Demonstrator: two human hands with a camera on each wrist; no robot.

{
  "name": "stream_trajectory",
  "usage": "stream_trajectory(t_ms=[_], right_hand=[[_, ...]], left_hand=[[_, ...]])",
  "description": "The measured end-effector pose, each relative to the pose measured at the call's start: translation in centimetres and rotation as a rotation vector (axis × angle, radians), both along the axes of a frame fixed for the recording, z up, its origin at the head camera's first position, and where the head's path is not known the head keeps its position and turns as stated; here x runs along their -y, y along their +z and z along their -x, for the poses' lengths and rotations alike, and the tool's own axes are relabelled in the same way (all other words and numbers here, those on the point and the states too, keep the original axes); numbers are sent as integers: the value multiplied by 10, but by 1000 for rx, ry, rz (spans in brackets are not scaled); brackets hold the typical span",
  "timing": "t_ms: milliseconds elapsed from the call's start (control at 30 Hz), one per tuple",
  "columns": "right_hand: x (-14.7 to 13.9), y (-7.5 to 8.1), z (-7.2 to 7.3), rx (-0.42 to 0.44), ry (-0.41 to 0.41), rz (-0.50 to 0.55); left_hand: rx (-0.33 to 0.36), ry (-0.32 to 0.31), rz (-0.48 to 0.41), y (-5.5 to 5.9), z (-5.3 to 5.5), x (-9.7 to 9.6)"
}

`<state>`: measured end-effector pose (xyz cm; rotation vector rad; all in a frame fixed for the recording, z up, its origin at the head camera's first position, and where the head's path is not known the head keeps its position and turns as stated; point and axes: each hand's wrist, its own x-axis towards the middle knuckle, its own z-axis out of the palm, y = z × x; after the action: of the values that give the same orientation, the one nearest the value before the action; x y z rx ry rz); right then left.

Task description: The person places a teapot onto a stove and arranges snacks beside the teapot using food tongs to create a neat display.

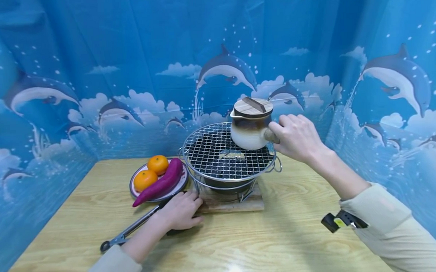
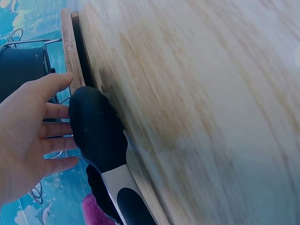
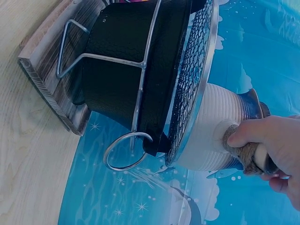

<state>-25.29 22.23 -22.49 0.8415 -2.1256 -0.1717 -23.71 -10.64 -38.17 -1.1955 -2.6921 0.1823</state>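
My right hand grips the rope-wrapped handle of a white and brown side-handle teapot. Its wooden lid is on, and its base meets the right part of the round wire grill mesh. Down on the table, my left hand is beside the tongs, its fingers extended and slightly spread. In the left wrist view those fingers lie close behind the black tongs' tip; whether they touch it I cannot tell.
Under the mesh, a black stove pot in a wire stand sits on a wooden board. To its left, a plate bears two oranges and a purple sweet potato. A blue dolphin curtain surrounds the table.
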Motion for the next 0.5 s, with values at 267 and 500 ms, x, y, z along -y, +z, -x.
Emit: stream_trajectory(t_ms=[267,500], right_hand=[[1,1,-2,25,-21,-8],[3,1,-3,34,-22,0]], left_hand=[[-1,-5,-9,1,-1,1],[-8,-1,-4,0,-2,1]])
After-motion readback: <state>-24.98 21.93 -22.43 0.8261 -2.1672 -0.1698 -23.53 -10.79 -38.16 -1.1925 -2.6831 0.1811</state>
